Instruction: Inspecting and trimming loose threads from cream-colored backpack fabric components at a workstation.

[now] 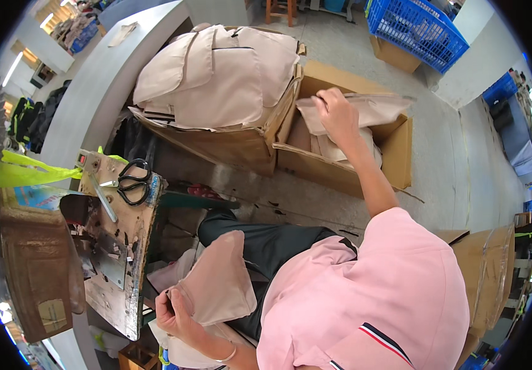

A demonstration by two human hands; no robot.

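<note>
My right hand is closed on the edge of a beige fabric piece, lifted over an open cardboard box ahead of me. More beige fabric lies inside that box. Low on the left, my left hand has its fingers bent together at the edge of another beige fabric piece. That piece is four-sided with a stitched border and rests tilted over my lap. A small dark spot shows between the left fingertips, too small to make out. More pale fabric lies beneath, partly hidden.
Left of the box, a bigger carton is heaped with beige pieces. Black-handled scissors lie on a worn machine table beside a brown machine. A blue crate stands far right, another carton near right.
</note>
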